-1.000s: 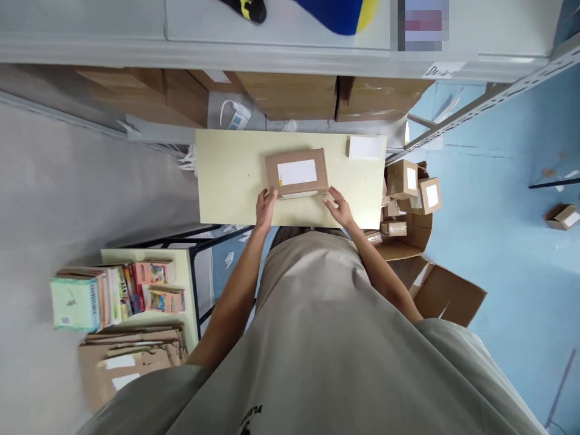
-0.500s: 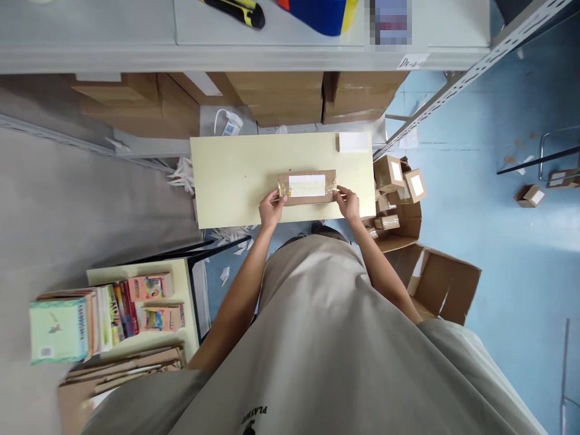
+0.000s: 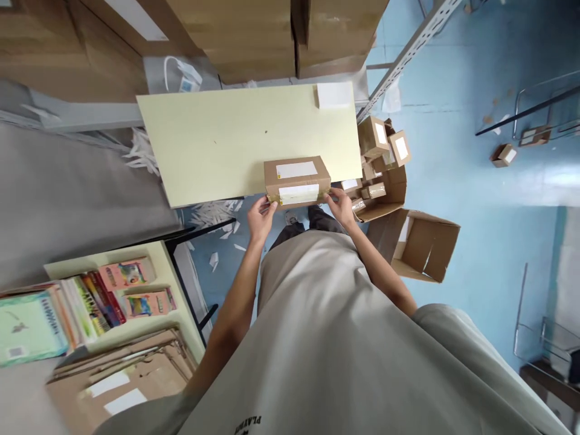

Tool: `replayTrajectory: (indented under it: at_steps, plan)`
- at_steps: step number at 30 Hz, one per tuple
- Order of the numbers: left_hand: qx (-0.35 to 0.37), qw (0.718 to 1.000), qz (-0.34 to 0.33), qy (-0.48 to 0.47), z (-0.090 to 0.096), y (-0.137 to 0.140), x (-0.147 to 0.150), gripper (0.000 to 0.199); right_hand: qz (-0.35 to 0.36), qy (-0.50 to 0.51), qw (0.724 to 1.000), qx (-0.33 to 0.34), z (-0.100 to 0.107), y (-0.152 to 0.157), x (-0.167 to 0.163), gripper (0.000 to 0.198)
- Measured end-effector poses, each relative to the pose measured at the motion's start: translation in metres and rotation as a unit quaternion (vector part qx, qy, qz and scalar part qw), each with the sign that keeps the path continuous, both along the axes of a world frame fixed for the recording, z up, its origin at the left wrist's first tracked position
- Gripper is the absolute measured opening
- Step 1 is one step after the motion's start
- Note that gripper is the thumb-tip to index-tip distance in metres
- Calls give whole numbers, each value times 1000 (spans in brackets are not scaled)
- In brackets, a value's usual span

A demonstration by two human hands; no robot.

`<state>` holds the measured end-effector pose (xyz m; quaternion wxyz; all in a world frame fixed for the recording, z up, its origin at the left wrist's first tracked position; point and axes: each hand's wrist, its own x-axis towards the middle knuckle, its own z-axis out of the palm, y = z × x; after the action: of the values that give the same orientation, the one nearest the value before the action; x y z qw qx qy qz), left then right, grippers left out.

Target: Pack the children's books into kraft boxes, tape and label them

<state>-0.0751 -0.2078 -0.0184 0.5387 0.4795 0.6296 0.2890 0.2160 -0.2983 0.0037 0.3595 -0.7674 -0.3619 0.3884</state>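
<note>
A brown cardboard box (image 3: 296, 165) is at the near edge of the pale yellow table (image 3: 217, 142). White labels show on two of its faces, and clear tape wraps the ends of the face toward me. My left hand (image 3: 261, 220) is closed on the lower left corner of the box, thumb and fingers pinching it. At the lower right corner, my right hand (image 3: 341, 207) grips the box the same way. The box's near side hangs over the table edge, while its underside is hidden.
A white paper stack (image 3: 334, 95) lies at the table's back right. Right of the table, an open carton (image 3: 393, 184) holds several small boxes near another open carton (image 3: 428, 244). Large boxes (image 3: 254, 36) stand behind. Books (image 3: 97, 296) and flattened cardboard (image 3: 149, 377) are at left.
Both hands have drawn the box toward me to the table's near edge and tipped it, so a second labelled face now shows. My view has tilted down, away from the upper shelf.
</note>
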Motion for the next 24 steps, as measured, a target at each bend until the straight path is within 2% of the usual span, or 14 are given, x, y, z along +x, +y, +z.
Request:
replayTrajectory:
  at_steps: [3,5,8,11,15,19,24]
  plan:
    - [14,1000,4,12,19,-28,0,59,17,11,1000,6,16,-27,9,89]
    - [26,999,13,24,30,-37,6,60,22,13,1000,9,24,-36,19,88]
    - [41,998,27,40,43,-39,26,60,27,15,999,15,32,-38,41,85]
    - [47,997,34,52,47,-35,54,55,38,27,999,23,35,-40,71,85]
    - [27,997,44,49,45,-45,112,48,51,49,997,22,35,-59,124,84]
    - [-36,999,20,34,37,-79,191,45,16,52,999,1,29,-97,195,76]
    - [-179,980,-76,-40,26,-112,289,44,-49,-11,997,-56,16,-146,293,76]
